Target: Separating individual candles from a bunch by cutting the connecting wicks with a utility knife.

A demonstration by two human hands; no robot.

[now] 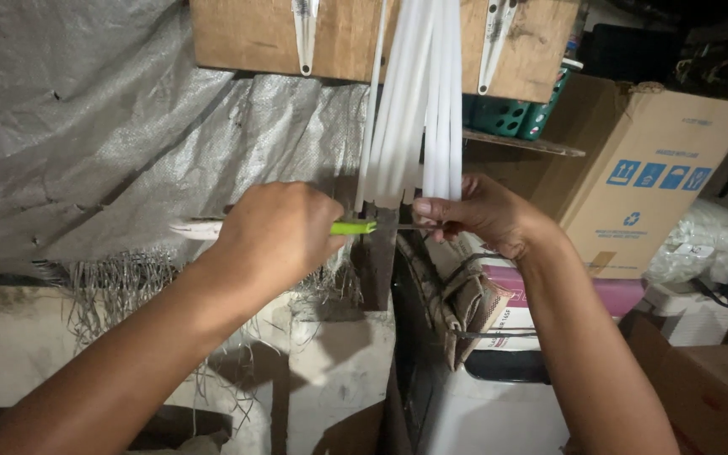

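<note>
At the centre of the frame the left hand (275,232) is closed round a knife with a green and white handle (352,227), its narrow blade running level to the right, where it meets the lower ends of a bundle of white plastic tubes (421,101) that hangs down from the top middle of the picture. The right hand (478,211) is closed too, thumb and fingers pinching the tube ends just where the blade reaches them. Whether the edge has bitten into the plastic cannot be told, as the contact is small and dim. To do this cut well, I judge the pinch should sit just above the blade line so the tubes stay bunched and taut, with the fingertips kept off the path of the edge. The blade should stay level and square to the tubes and travel in short, steady strokes, not one hard push, since loose tubes would splay and leave ragged ends. Behind, a wooden board (246,34) with white brackets spans the top, grey sheeting (86,126) hangs at the left, and a cardboard box (650,168) stands at the right.
</note>
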